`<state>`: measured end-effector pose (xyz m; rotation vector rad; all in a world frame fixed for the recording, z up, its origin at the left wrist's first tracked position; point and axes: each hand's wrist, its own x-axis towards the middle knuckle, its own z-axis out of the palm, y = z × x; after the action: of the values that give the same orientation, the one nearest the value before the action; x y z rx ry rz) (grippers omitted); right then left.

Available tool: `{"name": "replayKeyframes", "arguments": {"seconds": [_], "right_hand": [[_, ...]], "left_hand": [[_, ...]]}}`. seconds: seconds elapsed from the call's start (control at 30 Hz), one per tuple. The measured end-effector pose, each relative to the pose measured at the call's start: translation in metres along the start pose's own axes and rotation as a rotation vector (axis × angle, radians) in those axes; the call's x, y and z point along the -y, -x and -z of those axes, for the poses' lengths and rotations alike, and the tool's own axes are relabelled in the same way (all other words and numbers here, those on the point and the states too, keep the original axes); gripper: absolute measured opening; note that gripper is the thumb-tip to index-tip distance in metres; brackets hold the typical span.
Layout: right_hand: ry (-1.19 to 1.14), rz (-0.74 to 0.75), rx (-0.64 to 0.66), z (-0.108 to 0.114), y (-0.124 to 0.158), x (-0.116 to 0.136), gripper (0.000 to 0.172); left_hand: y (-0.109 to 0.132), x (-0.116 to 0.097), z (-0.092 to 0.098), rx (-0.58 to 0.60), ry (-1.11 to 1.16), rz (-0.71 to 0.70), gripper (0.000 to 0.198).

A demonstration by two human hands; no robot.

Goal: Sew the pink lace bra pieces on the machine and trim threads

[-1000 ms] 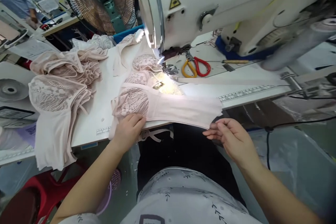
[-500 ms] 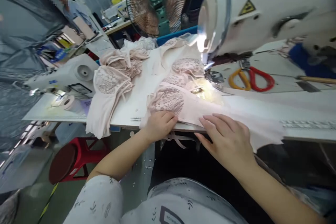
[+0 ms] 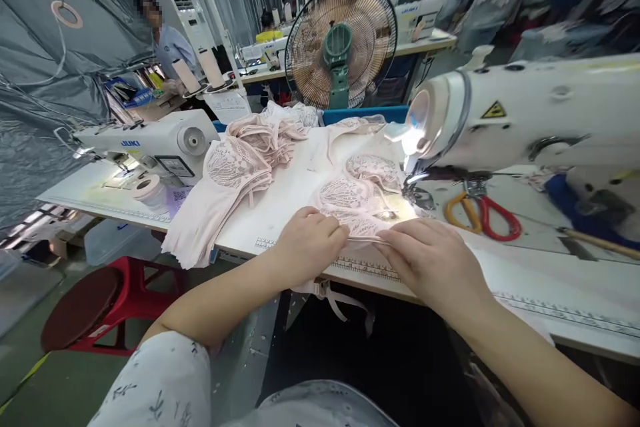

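Note:
A pale pink lace bra (image 3: 343, 193) lies on the white sewing table, its far cup close to the needle area of the lit sewing machine (image 3: 530, 113). My left hand (image 3: 313, 247) has its fingers curled over the near left edge of the bra. On the right, my right hand (image 3: 435, 263) pinches the same near edge between thumb and fingers. Between the two hands the fabric edge runs taut and folded. A strap with a small slider (image 3: 325, 290) hangs below the table edge. My fingertips are partly hidden in the cloth.
Scissors with yellow and red handles (image 3: 484, 213) lie right of the needle. Stacked bra pieces (image 3: 235, 170) sit at the left, beside a second sewing machine (image 3: 150, 140) and a thread cone (image 3: 149, 190). Behind stand a fan (image 3: 340, 47) and a person (image 3: 170, 43). A red stool (image 3: 120, 300) is lower left.
My view has tilted up. My right hand went from spread flat on the cloth to pinching its edge. The bra's near part is now folded, and its wide pink panel no longer shows spread out.

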<state>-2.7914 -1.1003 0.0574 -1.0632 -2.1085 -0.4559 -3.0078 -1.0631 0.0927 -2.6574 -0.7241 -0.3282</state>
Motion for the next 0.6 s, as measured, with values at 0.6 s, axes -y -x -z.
{"name": "replayKeyframes", "arguments": {"seconds": [0.6], "right_hand": [[-0.904, -0.702, 0.537, 0.082, 0.024, -0.009, 0.044]], "left_hand": [[-0.012, -0.001, 0.052, -0.006, 1.7, 0.369, 0.04]]}}
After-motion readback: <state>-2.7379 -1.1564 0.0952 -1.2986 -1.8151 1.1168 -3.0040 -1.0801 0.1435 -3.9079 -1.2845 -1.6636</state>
